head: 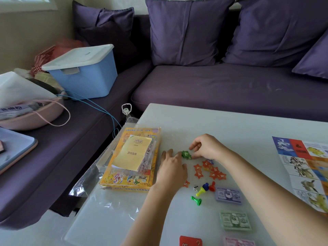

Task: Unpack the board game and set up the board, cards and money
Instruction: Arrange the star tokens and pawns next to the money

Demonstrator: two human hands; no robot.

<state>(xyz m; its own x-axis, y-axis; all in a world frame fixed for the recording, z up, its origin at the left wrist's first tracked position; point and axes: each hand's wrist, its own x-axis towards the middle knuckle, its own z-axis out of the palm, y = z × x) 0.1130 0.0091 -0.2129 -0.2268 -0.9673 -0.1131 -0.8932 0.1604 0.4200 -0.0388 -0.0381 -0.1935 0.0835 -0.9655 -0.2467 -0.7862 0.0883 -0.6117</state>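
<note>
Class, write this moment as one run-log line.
stage: sorting pieces | left hand touches green tokens | right hand at same tokens, grip unclear | board unfolded, right | money stacked

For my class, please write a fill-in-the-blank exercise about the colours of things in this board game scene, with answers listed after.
The star tokens between the left hand and the right hand are ___. The game box under the booklet is mainly ___. The blue storage bin on the sofa has a ___ lid. The money stack beside the red pawn is ___.
Answers: green, yellow, white, purple.
</note>
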